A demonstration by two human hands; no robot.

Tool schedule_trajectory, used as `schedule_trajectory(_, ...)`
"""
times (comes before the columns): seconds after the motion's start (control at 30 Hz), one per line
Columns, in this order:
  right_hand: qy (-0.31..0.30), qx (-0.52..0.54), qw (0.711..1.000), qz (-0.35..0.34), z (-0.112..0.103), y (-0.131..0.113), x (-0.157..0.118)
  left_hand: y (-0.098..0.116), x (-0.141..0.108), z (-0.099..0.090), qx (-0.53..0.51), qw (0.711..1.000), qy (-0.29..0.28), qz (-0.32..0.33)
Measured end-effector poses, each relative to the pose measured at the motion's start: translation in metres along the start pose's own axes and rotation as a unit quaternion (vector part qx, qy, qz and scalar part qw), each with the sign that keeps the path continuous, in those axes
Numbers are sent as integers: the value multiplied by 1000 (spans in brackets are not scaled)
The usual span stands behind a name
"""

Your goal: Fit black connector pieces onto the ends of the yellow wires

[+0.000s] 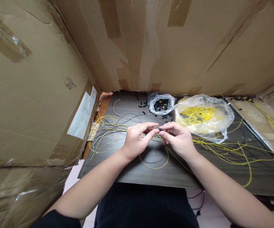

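My left hand (138, 139) and my right hand (178, 139) meet over the middle of the dark table, fingertips almost touching. Between the thumb and forefinger of my right hand sits a small black piece (160, 129). The left thumb and fingers are pinched close beside it; whatever they grip is hidden or too small to name. Thin yellow wires (213, 147) and black ones run beneath both hands and spread to either side. A yellow loop (167, 158) hangs toward the table's front edge.
Behind my hands stands a clear plastic bag of small black parts (161, 105), with loose black parts (143, 112) around it. To its right lies a larger bag of yellow pieces (197, 114). Cardboard walls (137, 57) enclose the dark table (127, 172) at the back and left.
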State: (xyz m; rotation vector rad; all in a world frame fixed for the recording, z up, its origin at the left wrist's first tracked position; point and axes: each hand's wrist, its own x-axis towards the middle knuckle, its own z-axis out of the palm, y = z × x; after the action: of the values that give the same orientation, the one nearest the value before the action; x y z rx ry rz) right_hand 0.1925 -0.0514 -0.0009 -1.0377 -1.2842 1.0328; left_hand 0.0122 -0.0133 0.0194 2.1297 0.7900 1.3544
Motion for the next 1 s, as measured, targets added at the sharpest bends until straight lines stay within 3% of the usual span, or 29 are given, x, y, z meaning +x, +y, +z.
schedule_trajectory(0.5,2,-38,999,33,0,0,0,-5,2,-2,13,999,-31,-2)
schedule_trajectory(0.77,5,-19,999,37,-1,-1,0,-6,3,-1,-57,997,-42,-36)
schedule_trajectory(0.87,5,-11,999,38,-1,-2,1,-5,5,-4,-53,996,-63,-15)
schedule_trajectory(1.0,14,-1,999,38,-1,-3,2,-4,5,-7,24,996,-63,64)
